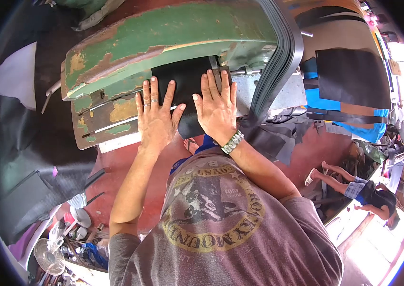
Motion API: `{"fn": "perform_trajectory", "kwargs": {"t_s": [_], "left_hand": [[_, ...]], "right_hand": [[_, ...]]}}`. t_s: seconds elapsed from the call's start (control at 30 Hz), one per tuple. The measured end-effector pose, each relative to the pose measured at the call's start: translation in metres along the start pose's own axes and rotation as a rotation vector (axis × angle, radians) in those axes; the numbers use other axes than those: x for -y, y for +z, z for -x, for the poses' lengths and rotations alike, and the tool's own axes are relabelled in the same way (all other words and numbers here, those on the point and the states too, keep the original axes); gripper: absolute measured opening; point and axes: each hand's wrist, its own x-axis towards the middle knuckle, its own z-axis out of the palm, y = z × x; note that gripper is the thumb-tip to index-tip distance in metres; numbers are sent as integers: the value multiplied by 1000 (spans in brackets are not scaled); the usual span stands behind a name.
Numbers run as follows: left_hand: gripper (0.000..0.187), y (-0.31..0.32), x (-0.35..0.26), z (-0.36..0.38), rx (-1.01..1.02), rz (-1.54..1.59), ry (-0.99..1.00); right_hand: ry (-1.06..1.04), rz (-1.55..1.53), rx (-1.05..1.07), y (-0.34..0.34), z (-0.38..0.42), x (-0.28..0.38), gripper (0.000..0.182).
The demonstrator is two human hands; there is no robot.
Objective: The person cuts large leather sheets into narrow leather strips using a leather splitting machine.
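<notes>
A black sheet of material (186,78) lies flat on the bed of an old green press machine (163,33) with peeling paint. My left hand (155,114), with rings on its fingers, presses palm-down on the sheet's left part. My right hand (217,106), with a beaded band at the wrist, presses flat on the sheet's right part. Both hands have their fingers spread and grip nothing. The sheet's far edge goes under the machine's green head.
A thick stack of dark sheets (278,57) hangs over the machine at the right. Black and blue sheets (349,81) lie beyond it. Dark offcuts (273,138) lie on the red floor. A seated person (364,190) is at the right. A fan (49,257) stands lower left.
</notes>
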Motion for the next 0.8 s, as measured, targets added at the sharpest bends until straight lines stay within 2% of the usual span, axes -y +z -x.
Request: {"fn": "perform_trajectory", "kwargs": {"t_s": [0.43,0.57,0.8], "left_hand": [[70,0,1,1,-2,-19,14],[66,-3,-2,1,-28,-11,8],[53,-8,0,7,-19,48,135]], "right_hand": [[0,8,11,-1,-1,0,58],[-4,-1,4,-3,-1,1,57],[-19,-31,8,-4,1,-3,56]]}}
